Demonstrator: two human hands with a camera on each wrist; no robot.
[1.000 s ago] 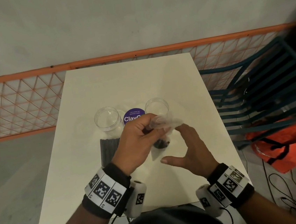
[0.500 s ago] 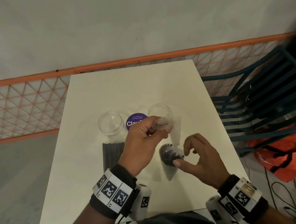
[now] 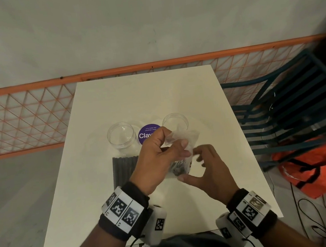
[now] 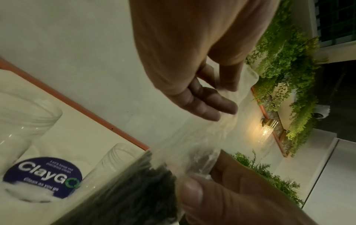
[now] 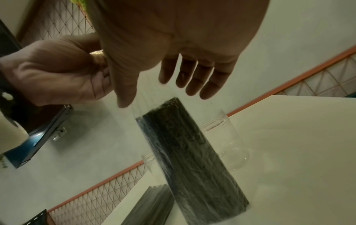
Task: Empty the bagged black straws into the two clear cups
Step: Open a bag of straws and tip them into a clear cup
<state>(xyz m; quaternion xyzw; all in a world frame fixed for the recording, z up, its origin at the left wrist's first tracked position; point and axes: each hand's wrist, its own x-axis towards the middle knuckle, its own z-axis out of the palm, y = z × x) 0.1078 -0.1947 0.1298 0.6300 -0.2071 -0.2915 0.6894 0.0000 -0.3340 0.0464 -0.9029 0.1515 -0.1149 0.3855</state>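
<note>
A clear bag of black straws (image 3: 179, 164) (image 5: 192, 152) stands upright on the white table (image 3: 145, 97), just in front of the two clear cups. My left hand (image 3: 178, 147) (image 4: 215, 106) pinches the bag's loose top film. Beside the bag's upper part is my right hand (image 3: 192, 166) (image 5: 159, 91); its fingers are loose and spread and its thumb (image 4: 192, 193) lies against the film. The left cup (image 3: 121, 135) and the right cup (image 3: 175, 121) (image 5: 227, 144) hold nothing. A second bag of black straws (image 3: 122, 165) (image 5: 152, 204) lies flat in front of the left cup.
A round purple sticker (image 3: 148, 133) sits on the table between the cups. An orange mesh fence (image 3: 26, 117) runs behind the table. A dark slatted chair (image 3: 290, 114) and an orange bag (image 3: 319, 165) are at the right, and cables lie on the floor.
Half a second ago my right thumb and fingers pinched at the straws' tops; now they have spread apart beside the bag. The left hand has kept hold of the bag's top.
</note>
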